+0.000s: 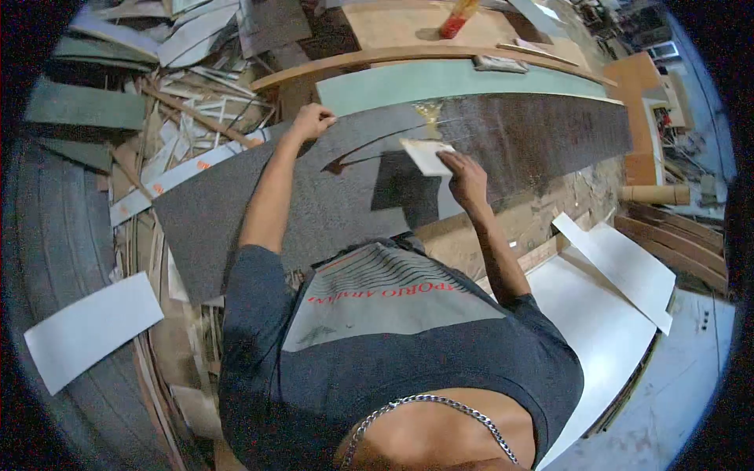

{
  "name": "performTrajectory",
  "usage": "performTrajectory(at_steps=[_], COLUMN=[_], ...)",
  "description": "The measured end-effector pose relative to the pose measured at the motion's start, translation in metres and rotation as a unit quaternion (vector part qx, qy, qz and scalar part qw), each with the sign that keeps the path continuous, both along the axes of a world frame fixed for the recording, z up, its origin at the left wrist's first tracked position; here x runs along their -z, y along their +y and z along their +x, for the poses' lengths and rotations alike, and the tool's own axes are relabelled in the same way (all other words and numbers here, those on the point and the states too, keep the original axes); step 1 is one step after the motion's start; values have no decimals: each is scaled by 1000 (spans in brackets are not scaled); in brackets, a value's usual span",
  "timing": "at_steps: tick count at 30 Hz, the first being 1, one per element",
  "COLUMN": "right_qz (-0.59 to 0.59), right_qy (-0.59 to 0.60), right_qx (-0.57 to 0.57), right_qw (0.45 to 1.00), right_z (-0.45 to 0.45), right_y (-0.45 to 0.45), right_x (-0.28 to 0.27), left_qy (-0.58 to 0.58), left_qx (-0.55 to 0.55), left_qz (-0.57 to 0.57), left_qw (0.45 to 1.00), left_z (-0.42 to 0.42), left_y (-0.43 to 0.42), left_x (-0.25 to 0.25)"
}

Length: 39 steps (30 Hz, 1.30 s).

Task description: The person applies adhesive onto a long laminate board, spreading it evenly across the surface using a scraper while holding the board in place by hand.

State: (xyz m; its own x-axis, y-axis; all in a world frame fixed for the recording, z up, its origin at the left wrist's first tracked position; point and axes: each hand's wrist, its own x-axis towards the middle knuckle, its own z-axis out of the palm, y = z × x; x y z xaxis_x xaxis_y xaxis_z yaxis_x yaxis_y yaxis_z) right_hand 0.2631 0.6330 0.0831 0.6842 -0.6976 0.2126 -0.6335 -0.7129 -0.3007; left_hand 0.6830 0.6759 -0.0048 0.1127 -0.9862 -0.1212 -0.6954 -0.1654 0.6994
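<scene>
My right hand grips a pale, flat, four-sided spreader, tilted over a long dark sheet. A wet brown streak of what looks like glue runs across the sheet near the spreader. A yellowish glue patch lies by the sheet's far edge. Over that same edge, farther left, is my left hand with its fingers curled together. Whether it pinches anything cannot be made out. The shadow of my upper body falls on the sheet below the spreader.
Beyond the dark sheet lie a pale green panel and a long wooden strip. A container with red contents stands at the back. Scrap strips are heaped at left, with white boards at right.
</scene>
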Motion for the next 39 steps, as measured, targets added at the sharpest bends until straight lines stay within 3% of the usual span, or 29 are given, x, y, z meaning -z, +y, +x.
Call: performTrajectory(at_steps=[2,4,6,8,9,11,14,15,16,17,20,21,22,25,27,28,29,32,34,38,39], right_qz=[-18,20,-7,40,15,-29,-30,-48,-68,13,27,46,64,23,15,-10,-1,61,-6,-28,22], right_qy=[-32,-8,-18,-61,-6,62,89,75,60,55,132,122,112,20,117,83,138,131,51,58,83], right_qx=[39,189,172,155,144,140,91,85,81,112,105,120,136,-1,171,125,134,115,54,102,143], right_qw=[999,982,985,985,989,988,991,992,993,992,985,984,982,1000,978,989,981,983,997,993,986], right_z=[1,11,-5,-10,-4,5,2,-7,-10,-3,0,-15,-34,-12,3,-8,7,9,-3,7,18], right_y=[-23,-50,-105,-144,-147,-155,-165,-173,-179,-178,-186,-208,-235,-194,-172,-183,-162,-165,-164,-152,-150], right_x=[-2,-10,23,42,44,42,38,45,50,41,34,63,96,44,26,39,11,7,9,17,13], left_qy=[15,30,-41,-87,-13,-21,-15,-32,-32,-9,83,-21,-45,-69,-47,-38,-36,-59,-61,-114,-120], left_qx=[-20,-50,-23,39,27,7,-42,-99,-108,-110,-153,-168,-160,-153,-145,-134,-128,-52,-35,-44,-66], left_qz=[9,24,-56,-59,-10,5,-50,22,31,-8,-70,-72,-68,-57,-53,-21,16,-51,-41,-18,-37], left_qw=[1000,998,997,994,999,1000,998,994,993,994,982,983,984,984,987,990,991,996,997,992,990], left_z=[-6,-11,-3,10,10,25,74,67,80,95,131,144,145,103,76,48,29,-3,-18,-26,-23], left_y=[4,4,1,-2,4,17,39,63,76,91,133,145,155,144,120,103,92,52,36,16,16], left_x=[-10,-8,4,15,-5,-17,16,-36,-45,-45,-24,-15,-16,-55,-38,-49,-62,-40,-39,-13,3])
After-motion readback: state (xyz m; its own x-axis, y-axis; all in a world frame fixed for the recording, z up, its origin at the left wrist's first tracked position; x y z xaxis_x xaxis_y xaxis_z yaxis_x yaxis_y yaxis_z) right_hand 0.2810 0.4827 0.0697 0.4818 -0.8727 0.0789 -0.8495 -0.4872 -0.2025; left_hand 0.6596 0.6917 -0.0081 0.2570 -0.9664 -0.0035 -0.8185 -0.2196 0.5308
